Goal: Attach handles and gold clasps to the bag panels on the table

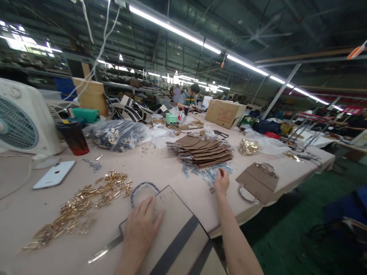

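My left hand [142, 225] lies flat, fingers stretched, on a beige bag [172, 217] with dark stripes. A ring-shaped handle [145, 185] in clear wrap stands at the bag's top edge, just beyond my fingertips. From its left side a dark strap with a shiny metal end [101, 254] sticks out. My right hand [222, 182] is raised to the right of the bag, thumb and fingers pinched together; what they hold, if anything, is too small to make out. Small metal pieces [212, 190] lie on the table beside it. Further left spreads a pile of gold-coloured metal fittings [83, 202].
A stack of brown panels [203, 149] stands ahead, with a brown piece with handles [258, 181] to its right. On the left are a phone [54, 174], a tumbler [73, 137] and a fan [23, 118]. A cardboard box [225, 113] and a person [190, 97] are further back.
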`<state>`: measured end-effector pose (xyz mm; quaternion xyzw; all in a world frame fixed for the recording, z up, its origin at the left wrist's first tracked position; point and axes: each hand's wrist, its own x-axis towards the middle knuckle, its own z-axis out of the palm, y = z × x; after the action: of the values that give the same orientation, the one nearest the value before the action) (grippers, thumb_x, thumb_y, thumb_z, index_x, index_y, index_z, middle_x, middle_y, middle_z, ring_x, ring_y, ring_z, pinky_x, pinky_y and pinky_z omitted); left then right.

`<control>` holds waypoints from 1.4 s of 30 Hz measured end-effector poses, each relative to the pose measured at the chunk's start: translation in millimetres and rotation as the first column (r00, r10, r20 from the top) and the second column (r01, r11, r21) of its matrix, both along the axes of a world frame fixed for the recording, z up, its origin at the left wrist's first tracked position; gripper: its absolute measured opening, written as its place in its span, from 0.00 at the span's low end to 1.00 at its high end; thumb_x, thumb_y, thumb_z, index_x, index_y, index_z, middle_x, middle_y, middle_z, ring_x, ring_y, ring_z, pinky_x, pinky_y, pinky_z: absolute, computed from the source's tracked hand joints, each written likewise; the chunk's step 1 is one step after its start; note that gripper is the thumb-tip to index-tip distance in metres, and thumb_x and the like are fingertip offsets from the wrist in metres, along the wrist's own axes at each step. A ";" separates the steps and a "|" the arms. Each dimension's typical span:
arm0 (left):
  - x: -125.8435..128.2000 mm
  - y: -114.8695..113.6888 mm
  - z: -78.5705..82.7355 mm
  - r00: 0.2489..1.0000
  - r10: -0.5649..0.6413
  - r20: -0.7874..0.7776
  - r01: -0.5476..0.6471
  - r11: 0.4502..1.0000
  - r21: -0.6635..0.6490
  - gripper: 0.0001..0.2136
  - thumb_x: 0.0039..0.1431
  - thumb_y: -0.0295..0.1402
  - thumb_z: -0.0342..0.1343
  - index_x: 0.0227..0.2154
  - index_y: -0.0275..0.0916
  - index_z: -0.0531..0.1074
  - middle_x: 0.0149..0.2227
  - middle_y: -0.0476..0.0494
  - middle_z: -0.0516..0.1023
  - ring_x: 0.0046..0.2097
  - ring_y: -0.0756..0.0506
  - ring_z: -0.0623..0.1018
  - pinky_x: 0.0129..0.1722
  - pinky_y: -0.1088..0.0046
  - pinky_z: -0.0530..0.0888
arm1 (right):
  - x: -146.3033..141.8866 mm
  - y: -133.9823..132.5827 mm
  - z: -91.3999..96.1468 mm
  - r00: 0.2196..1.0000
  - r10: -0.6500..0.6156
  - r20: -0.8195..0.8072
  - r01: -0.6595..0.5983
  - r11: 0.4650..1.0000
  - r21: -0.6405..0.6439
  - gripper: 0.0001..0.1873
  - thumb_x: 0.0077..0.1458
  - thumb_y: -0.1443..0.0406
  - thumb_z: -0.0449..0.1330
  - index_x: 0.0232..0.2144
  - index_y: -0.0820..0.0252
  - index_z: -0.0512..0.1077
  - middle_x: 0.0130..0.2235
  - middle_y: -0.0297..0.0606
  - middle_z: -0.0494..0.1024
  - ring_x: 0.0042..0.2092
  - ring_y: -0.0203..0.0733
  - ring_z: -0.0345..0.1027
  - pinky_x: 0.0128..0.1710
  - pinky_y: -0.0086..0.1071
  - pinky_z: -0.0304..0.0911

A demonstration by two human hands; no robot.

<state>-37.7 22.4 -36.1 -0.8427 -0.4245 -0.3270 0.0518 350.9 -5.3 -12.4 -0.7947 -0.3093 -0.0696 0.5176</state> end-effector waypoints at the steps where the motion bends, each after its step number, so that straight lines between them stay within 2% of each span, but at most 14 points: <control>1: 0.3 0.6 -0.3 1.000 0.001 -0.001 -0.001 1.000 0.001 0.22 0.70 0.44 0.54 0.58 0.35 0.72 0.57 0.34 0.78 0.57 0.34 0.76 0.55 0.54 0.73 | 9.9 -5.7 -2.2 1.000 -0.010 0.015 0.011 1.000 -0.028 0.32 0.67 0.56 0.41 0.65 0.65 0.64 0.59 0.56 0.73 0.60 0.57 0.66 0.61 0.49 0.60; 5: 1.7 1.8 -1.1 1.000 0.004 0.003 -0.004 1.000 0.004 0.21 0.69 0.45 0.54 0.57 0.36 0.73 0.57 0.35 0.78 0.56 0.34 0.76 0.53 0.54 0.73 | 38.4 -20.2 -10.1 0.996 0.024 0.089 -0.007 0.983 -0.182 0.33 0.65 0.58 0.44 0.66 0.67 0.65 0.61 0.58 0.72 0.63 0.58 0.63 0.65 0.51 0.56; 9: 2.8 0.8 -1.0 1.000 -0.001 0.000 0.001 1.000 0.005 0.22 0.69 0.44 0.54 0.58 0.35 0.72 0.57 0.34 0.78 0.56 0.34 0.76 0.54 0.54 0.73 | 50.0 -33.4 -20.2 0.982 0.094 0.163 -0.035 0.941 -0.336 0.32 0.63 0.58 0.51 0.64 0.67 0.67 0.65 0.56 0.69 0.68 0.58 0.58 0.69 0.48 0.51; 12: 3.3 -0.1 -0.5 1.000 0.001 -0.004 -0.001 1.000 0.011 0.21 0.69 0.43 0.53 0.58 0.35 0.72 0.57 0.34 0.78 0.56 0.34 0.76 0.53 0.54 0.73 | 55.9 -46.9 -26.2 0.976 0.113 0.187 -0.025 0.908 -0.418 0.28 0.62 0.62 0.52 0.61 0.65 0.72 0.64 0.55 0.70 0.66 0.57 0.61 0.68 0.47 0.53; 15: 3.4 -0.1 0.2 1.000 0.007 -0.010 -0.006 1.000 0.018 0.22 0.70 0.44 0.51 0.58 0.35 0.72 0.57 0.33 0.78 0.56 0.33 0.76 0.52 0.53 0.73 | 63.8 -54.4 -24.5 0.969 0.131 0.209 -0.019 0.884 -0.467 0.27 0.60 0.68 0.51 0.60 0.66 0.73 0.61 0.55 0.72 0.63 0.54 0.66 0.66 0.45 0.56; 18: 3.2 0.2 0.9 1.000 0.005 -0.011 -0.005 1.000 0.023 0.22 0.70 0.44 0.51 0.58 0.35 0.72 0.57 0.33 0.78 0.55 0.33 0.77 0.52 0.53 0.74 | 69.8 -47.1 -15.3 0.954 0.165 0.249 -0.022 0.871 -0.492 0.26 0.60 0.68 0.54 0.60 0.61 0.74 0.62 0.51 0.73 0.66 0.55 0.61 0.68 0.48 0.52; 20: 3.1 0.4 1.2 1.000 0.000 -0.006 0.000 1.000 0.023 0.21 0.69 0.44 0.51 0.58 0.36 0.72 0.57 0.33 0.78 0.55 0.34 0.77 0.53 0.54 0.73 | 70.7 -35.1 -9.1 0.941 0.213 0.262 -0.052 0.858 -0.511 0.23 0.63 0.65 0.54 0.58 0.58 0.76 0.61 0.48 0.74 0.66 0.53 0.61 0.69 0.47 0.51; 23: 3.1 0.7 1.3 1.000 -0.010 0.011 0.010 1.000 0.023 0.21 0.69 0.44 0.51 0.58 0.38 0.72 0.57 0.34 0.78 0.55 0.34 0.77 0.53 0.55 0.74 | 68.9 -14.9 -4.7 0.928 0.285 0.238 -0.110 0.824 -0.556 0.19 0.65 0.61 0.56 0.52 0.58 0.80 0.56 0.47 0.80 0.60 0.50 0.69 0.64 0.41 0.58; 27: 2.7 -0.2 3.1 0.999 0.000 0.037 0.000 1.000 0.000 0.20 0.69 0.43 0.52 0.58 0.39 0.72 0.57 0.35 0.78 0.56 0.34 0.77 0.54 0.54 0.74 | 66.7 -0.1 -3.6 0.928 0.323 0.188 -0.155 0.789 -0.594 0.13 0.59 0.58 0.63 0.41 0.55 0.83 0.48 0.45 0.84 0.52 0.50 0.75 0.56 0.38 0.64; 31: 0.9 -5.9 7.4 0.998 0.026 0.058 -0.021 0.996 -0.087 0.20 0.68 0.41 0.56 0.58 0.39 0.72 0.58 0.36 0.77 0.57 0.35 0.77 0.57 0.54 0.73 | 66.9 -2.0 1.6 0.931 0.335 0.146 -0.202 0.805 -0.558 0.12 0.54 0.59 0.64 0.38 0.58 0.83 0.44 0.49 0.85 0.47 0.54 0.77 0.52 0.42 0.67; 35: -0.2 -7.0 7.9 0.993 0.051 0.107 -0.030 0.980 -0.195 0.22 0.64 0.41 0.62 0.58 0.38 0.72 0.58 0.36 0.77 0.58 0.36 0.76 0.59 0.55 0.73 | 64.3 -1.5 7.3 0.930 0.351 0.106 -0.260 0.835 -0.485 0.18 0.57 0.53 0.59 0.36 0.58 0.82 0.39 0.52 0.84 0.42 0.56 0.76 0.46 0.47 0.68; 38: -1.9 -4.9 9.3 0.989 0.054 0.135 -0.019 0.969 -0.247 0.23 0.62 0.42 0.65 0.57 0.39 0.73 0.58 0.37 0.77 0.59 0.37 0.76 0.59 0.56 0.73 | 34.3 2.1 14.6 0.898 0.439 -0.032 -0.426 0.848 -0.314 0.24 0.56 0.47 0.61 0.40 0.60 0.81 0.37 0.51 0.83 0.37 0.51 0.75 0.39 0.44 0.70; 40: -4.5 -4.2 12.9 0.991 0.040 0.126 -0.005 0.963 -0.270 0.23 0.61 0.43 0.66 0.56 0.39 0.73 0.57 0.38 0.78 0.57 0.37 0.76 0.58 0.56 0.74 | -5.6 2.2 22.2 0.793 0.575 -0.204 -0.606 0.780 -0.158 0.26 0.53 0.45 0.66 0.43 0.59 0.80 0.37 0.47 0.83 0.36 0.47 0.74 0.37 0.40 0.70; 42: -8.4 -3.7 17.4 0.995 0.014 0.096 0.013 0.960 -0.281 0.24 0.60 0.45 0.67 0.55 0.41 0.74 0.56 0.39 0.79 0.56 0.37 0.76 0.56 0.56 0.73 | -55.1 1.3 30.8 0.632 0.690 -0.352 -0.753 0.655 -0.069 0.26 0.51 0.46 0.69 0.42 0.58 0.80 0.36 0.43 0.82 0.36 0.45 0.74 0.39 0.39 0.72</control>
<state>-46.2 18.7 -18.7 -0.8245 -0.4689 -0.3038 -0.0889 295.8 -4.0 18.4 -0.6534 -0.5274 0.2965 0.4550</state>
